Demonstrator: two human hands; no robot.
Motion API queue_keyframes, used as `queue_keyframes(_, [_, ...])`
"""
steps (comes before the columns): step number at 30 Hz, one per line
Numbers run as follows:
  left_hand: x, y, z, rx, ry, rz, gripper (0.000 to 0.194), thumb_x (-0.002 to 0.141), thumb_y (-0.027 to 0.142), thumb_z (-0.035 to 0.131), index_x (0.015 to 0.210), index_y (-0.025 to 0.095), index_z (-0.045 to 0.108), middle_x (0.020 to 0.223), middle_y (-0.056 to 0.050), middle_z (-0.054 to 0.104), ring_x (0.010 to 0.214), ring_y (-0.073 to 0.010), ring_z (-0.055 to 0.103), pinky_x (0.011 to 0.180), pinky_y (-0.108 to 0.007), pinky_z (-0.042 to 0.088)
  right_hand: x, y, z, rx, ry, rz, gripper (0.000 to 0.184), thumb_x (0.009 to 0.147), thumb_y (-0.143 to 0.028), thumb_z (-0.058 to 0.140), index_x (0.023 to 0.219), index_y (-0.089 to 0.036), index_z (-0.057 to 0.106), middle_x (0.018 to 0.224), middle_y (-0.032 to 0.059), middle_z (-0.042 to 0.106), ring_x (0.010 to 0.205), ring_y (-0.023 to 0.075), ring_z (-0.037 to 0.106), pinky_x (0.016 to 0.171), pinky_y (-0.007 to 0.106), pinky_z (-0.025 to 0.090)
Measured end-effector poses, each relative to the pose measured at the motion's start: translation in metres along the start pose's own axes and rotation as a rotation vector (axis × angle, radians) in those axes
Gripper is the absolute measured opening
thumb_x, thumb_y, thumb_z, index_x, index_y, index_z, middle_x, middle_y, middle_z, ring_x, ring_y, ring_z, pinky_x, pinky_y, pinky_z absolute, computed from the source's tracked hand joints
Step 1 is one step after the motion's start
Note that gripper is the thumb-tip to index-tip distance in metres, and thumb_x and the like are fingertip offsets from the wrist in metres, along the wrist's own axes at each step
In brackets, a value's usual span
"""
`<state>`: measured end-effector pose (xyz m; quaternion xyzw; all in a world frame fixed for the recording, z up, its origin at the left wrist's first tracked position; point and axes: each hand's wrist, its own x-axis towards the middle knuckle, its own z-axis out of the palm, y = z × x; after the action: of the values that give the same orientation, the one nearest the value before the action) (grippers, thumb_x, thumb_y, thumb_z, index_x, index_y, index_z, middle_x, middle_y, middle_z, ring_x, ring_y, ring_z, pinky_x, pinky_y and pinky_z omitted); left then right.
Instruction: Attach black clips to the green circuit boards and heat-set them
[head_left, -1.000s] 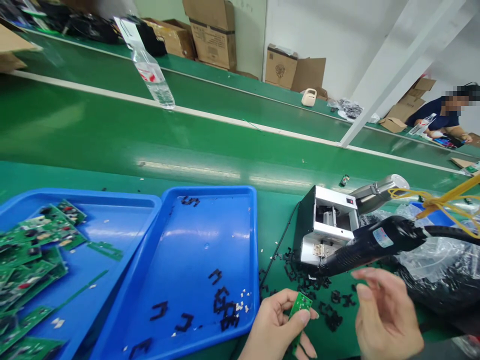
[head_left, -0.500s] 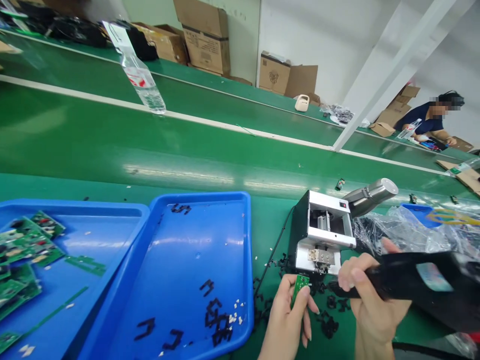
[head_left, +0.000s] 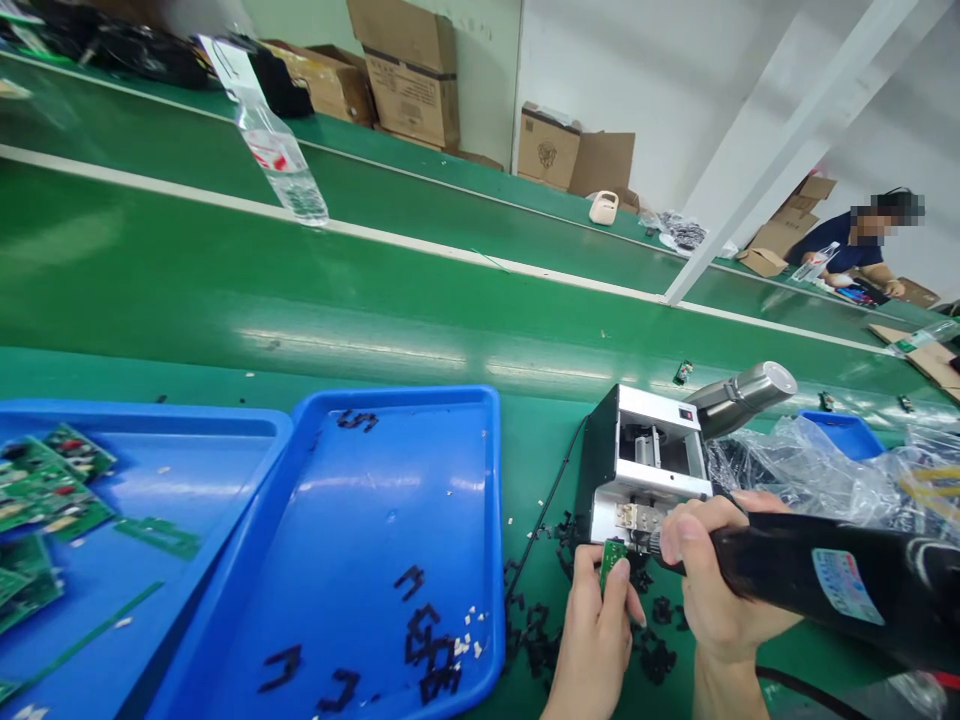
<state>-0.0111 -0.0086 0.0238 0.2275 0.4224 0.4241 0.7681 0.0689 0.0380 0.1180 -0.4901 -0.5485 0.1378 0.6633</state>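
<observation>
My left hand [head_left: 596,630] pinches a small green circuit board [head_left: 611,560] and holds it upright just below the front of a small silver machine [head_left: 641,470]. My right hand [head_left: 712,585] is wrapped round a black power tool [head_left: 832,585] whose tip points at the board and the machine's front. Black plastic clips [head_left: 540,625] lie scattered on the green table around both hands.
Two blue trays: the nearer one [head_left: 420,400] holds black clips, the left one [head_left: 187,420] green circuit boards [head_left: 45,480]. Clear plastic bags [head_left: 817,470] lie right of the machine. A water bottle [head_left: 281,165] and cardboard boxes [head_left: 412,65] stand behind. Another person [head_left: 855,245] sits far right.
My right hand took hold of the black tool and brought its tip to the board. My left hand lifted the board up to the machine's front. The view shifted slightly.
</observation>
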Motion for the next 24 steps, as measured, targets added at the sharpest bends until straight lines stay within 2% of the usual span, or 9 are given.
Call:
queue_keyframes(3, [0.001, 0.000, 0.002, 0.056, -0.030, 0.039, 0.047, 0.094, 0.071, 0.053, 0.099, 0.025, 0.047, 0.060, 0.010, 0.055, 0.037, -0.0034, 0.026, 0.035, -0.014, 0.020, -0.002, -0.003, -0.003, -0.005, -0.010, 0.009, 0.030, 0.096, -0.022, 0.066, 0.119, -0.025, 0.047, 0.059, -0.0122, 0.054, 0.044, 0.0127, 0.054, 0.055, 0.034, 0.048])
queue_keyframes(8, [0.002, 0.000, 0.003, 0.015, -0.033, 0.029, 0.047, 0.092, 0.071, 0.056, 0.099, 0.026, 0.045, 0.061, 0.011, 0.056, 0.038, -0.0033, 0.026, 0.036, -0.014, 0.022, -0.004, -0.011, -0.006, 0.055, -0.007, 0.042, 0.031, 0.098, -0.022, 0.064, 0.123, -0.026, 0.045, 0.058, -0.0123, 0.052, 0.042, 0.0122, 0.051, 0.051, 0.032, 0.044])
queue_keyframes(13, [0.003, 0.005, 0.001, -0.059, -0.079, 0.012, 0.046, 0.091, 0.069, 0.061, 0.096, 0.026, 0.044, 0.061, 0.011, 0.057, 0.037, -0.0021, 0.025, 0.034, -0.012, 0.018, -0.001, -0.026, -0.004, 0.095, -0.028, 0.020, 0.007, 0.100, -0.024, 0.059, 0.103, -0.026, 0.054, 0.058, -0.0099, 0.049, 0.043, 0.0117, 0.048, 0.048, 0.030, 0.041])
queue_keyframes(16, [0.004, 0.011, -0.001, -0.089, -0.117, 0.004, 0.045, 0.091, 0.067, 0.063, 0.096, 0.025, 0.046, 0.063, 0.009, 0.061, 0.035, -0.0013, 0.024, 0.031, -0.012, 0.018, -0.002, -0.030, -0.002, 0.102, -0.035, 0.007, 0.004, 0.101, -0.024, 0.059, 0.099, -0.026, 0.056, 0.058, -0.0092, 0.049, 0.043, 0.0114, 0.048, 0.048, 0.030, 0.042])
queue_keyframes(18, [0.004, 0.013, -0.002, -0.103, -0.136, -0.009, 0.044, 0.091, 0.065, 0.064, 0.096, 0.025, 0.047, 0.067, 0.007, 0.065, 0.034, -0.0011, 0.024, 0.031, -0.013, 0.019, -0.004, -0.029, -0.002, 0.106, -0.017, 0.020, 0.011, 0.100, -0.023, 0.060, 0.108, -0.027, 0.055, 0.059, -0.0097, 0.051, 0.043, 0.0118, 0.049, 0.048, 0.030, 0.043])
queue_keyframes(21, [0.002, 0.017, -0.006, -0.064, -0.135, 0.006, 0.040, 0.093, 0.061, 0.063, 0.097, 0.024, 0.049, 0.074, 0.004, 0.070, 0.034, -0.0015, 0.023, 0.033, -0.015, 0.018, -0.008, -0.024, -0.004, 0.124, 0.024, 0.072, 0.031, 0.097, -0.018, 0.064, 0.123, -0.027, 0.050, 0.059, -0.0105, 0.057, 0.045, 0.0131, 0.053, 0.052, 0.031, 0.046])
queue_keyframes(22, [0.000, 0.019, -0.008, -0.009, -0.118, 0.045, 0.037, 0.094, 0.059, 0.062, 0.096, 0.024, 0.051, 0.076, 0.002, 0.071, 0.036, -0.0024, 0.026, 0.034, -0.016, 0.021, -0.010, -0.022, -0.006, 0.110, 0.027, 0.099, 0.034, 0.096, -0.016, 0.066, 0.124, -0.026, 0.050, 0.059, -0.0101, 0.059, 0.046, 0.0133, 0.055, 0.053, 0.031, 0.047])
queue_keyframes(24, [-0.006, 0.024, -0.013, 0.158, -0.066, 0.195, 0.032, 0.098, 0.054, 0.059, 0.096, 0.022, 0.059, 0.081, -0.001, 0.072, 0.047, -0.0076, 0.047, 0.045, -0.019, 0.037, -0.015, -0.018, -0.011, 0.051, -0.004, 0.185, 0.035, 0.093, -0.016, 0.070, 0.122, -0.024, 0.051, 0.066, -0.0067, 0.066, 0.049, 0.0132, 0.058, 0.054, 0.030, 0.048])
